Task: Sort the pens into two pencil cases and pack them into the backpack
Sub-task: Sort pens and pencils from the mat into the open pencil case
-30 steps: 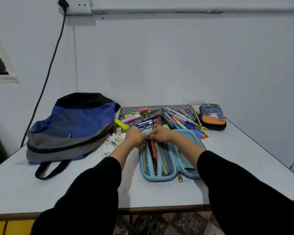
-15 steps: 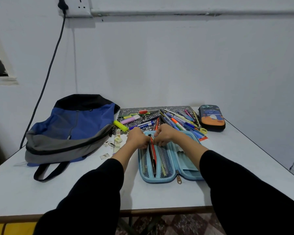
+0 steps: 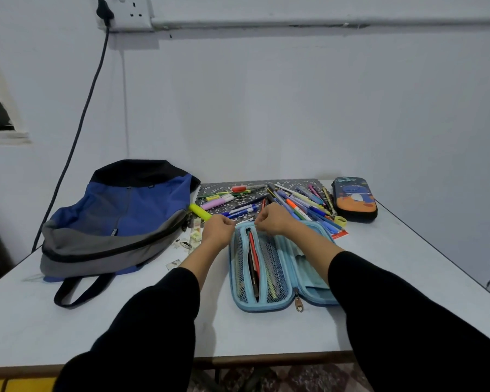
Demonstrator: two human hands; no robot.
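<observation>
— Where are the hands?

— Both are just above the middle of the frame, at the far end of the light blue fabric pencil case, which lies unzipped and spread flat on the white table. The right hand has its fingers curled in and pinches the top edge of the case's mesh pocket. The left hand is just beside it at the case's far left corner, with its fingers bunched together. Whether they nip the rim or nothing at all, I cannot tell.

— Is there anything in the case?

— A red pen and a black pen lie side by side, lengthwise, in the pocket opening. Paler sticks show through the mesh to their right.

— And the other pens?

— A loose heap of coloured pens lies on a black-and-white patterned mat above the hands, reaching the case's far right corner. A yellow highlighter lies at the mat's left corner, against the backpack.

— Where is the backpack?

— The blue, grey and black fabric backpack lies flat at centre left, with its strap towards the bottom edge. A dark zipped pencil case with an orange-and-blue cartoon print lies closed at centre right, just beside the heap. Small erasers lie between the backpack and the left hand.
</observation>
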